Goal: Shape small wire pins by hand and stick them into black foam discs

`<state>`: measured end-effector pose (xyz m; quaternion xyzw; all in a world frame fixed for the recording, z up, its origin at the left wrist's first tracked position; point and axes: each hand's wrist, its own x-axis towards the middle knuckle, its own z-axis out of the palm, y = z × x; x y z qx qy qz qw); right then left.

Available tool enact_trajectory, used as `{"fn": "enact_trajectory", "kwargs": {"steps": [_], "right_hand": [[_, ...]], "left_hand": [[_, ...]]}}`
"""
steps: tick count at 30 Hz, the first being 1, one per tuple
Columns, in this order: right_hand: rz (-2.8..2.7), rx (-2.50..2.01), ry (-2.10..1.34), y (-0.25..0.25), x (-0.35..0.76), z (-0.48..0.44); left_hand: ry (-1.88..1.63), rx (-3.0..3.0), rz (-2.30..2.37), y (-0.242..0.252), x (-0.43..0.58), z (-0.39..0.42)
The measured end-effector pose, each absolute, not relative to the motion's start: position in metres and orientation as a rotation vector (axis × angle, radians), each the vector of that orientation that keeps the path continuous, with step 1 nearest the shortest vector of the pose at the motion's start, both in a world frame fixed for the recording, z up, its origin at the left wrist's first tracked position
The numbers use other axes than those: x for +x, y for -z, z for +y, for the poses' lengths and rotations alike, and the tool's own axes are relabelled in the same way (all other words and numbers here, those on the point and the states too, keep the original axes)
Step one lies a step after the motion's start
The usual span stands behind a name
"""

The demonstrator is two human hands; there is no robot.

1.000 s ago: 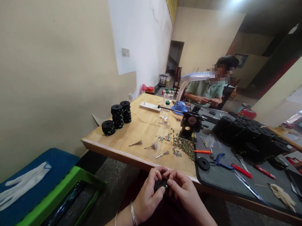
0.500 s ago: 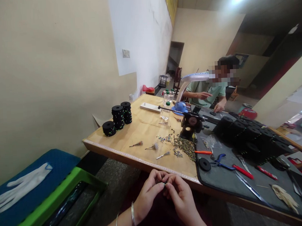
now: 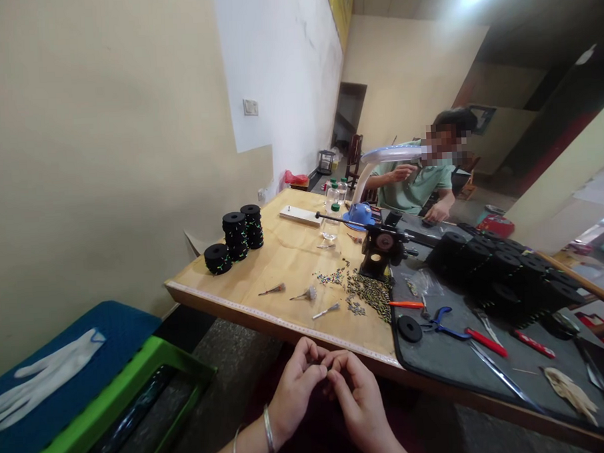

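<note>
dark piece [image 3: 317,364] | mostly hidden, shape and pose unclear | held between left hand [image 3: 298,387] and right hand [image 3: 358,388]

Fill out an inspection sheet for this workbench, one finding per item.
Surface: wooden table, gray mat along its right part.
Job's things: small patterned pieces spread beside the mat; black disc lying flat on it; three black stacks at the table's left.
Clutter: blue-handled pliers, red-handled tool and tan glove on the mat.
Hands: left hand and right hand meet at the fingers; anything held is hidden.
Cables: nothing seen.
Surroundings: co-worker on the far side; white glove on a blue pad, green stool beneath.
</note>
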<state>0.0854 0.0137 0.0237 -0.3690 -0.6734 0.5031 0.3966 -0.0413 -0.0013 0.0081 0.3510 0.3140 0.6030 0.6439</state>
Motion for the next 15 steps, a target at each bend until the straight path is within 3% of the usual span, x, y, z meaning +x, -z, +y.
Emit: {"fn": "enact_trajectory", "kwargs": {"steps": [10, 15], "right_hand": [[-1.473, -0.96, -1.357, -0.019, 0.084, 0.028], [-1.457, -1.104, -1.19, -0.013, 0.094, 0.046]], "left_hand": [[-1.367, 1.035, 0.739, -0.017, -0.055, 0.0], [-1.49, 1.144, 0.931, -0.015, -0.066, 0.002]]}}
